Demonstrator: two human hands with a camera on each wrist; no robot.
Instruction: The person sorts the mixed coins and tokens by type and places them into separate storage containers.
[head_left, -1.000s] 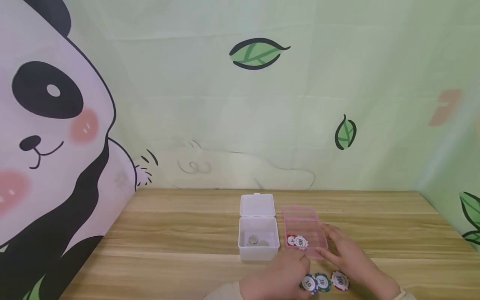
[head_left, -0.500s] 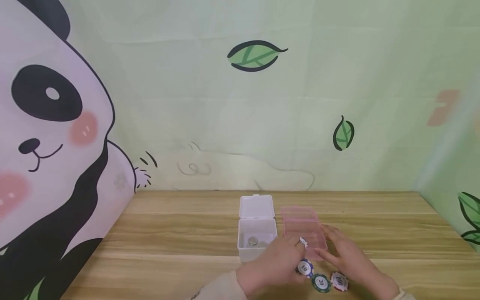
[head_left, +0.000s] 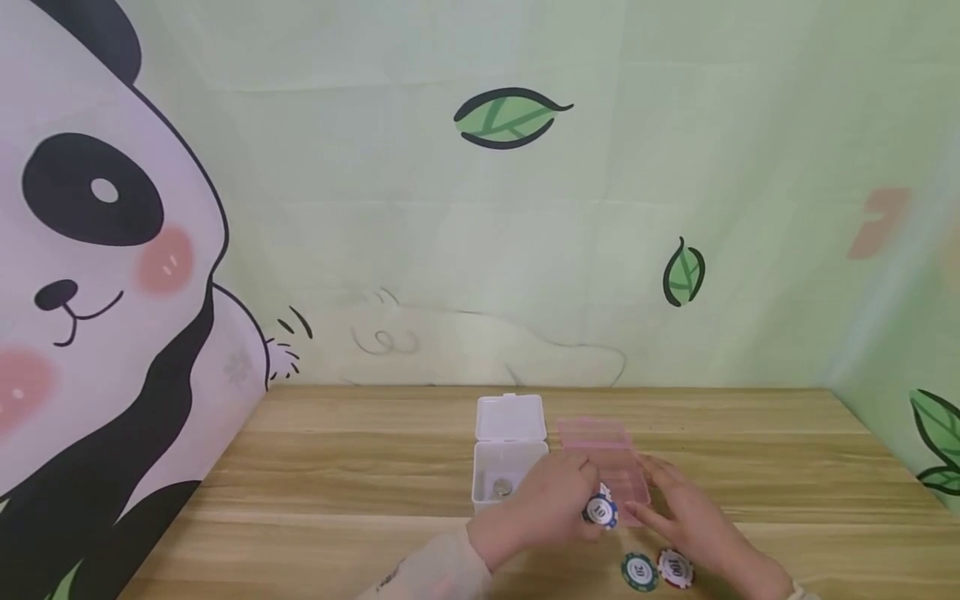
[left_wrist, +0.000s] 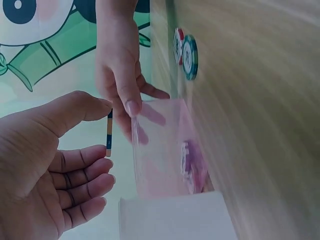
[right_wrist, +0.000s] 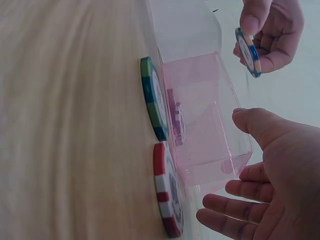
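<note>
open box (head_left: 511, 471) left | lidded box (head_left: 604, 467) right | two chips (head_left: 657, 570) in front
</note>
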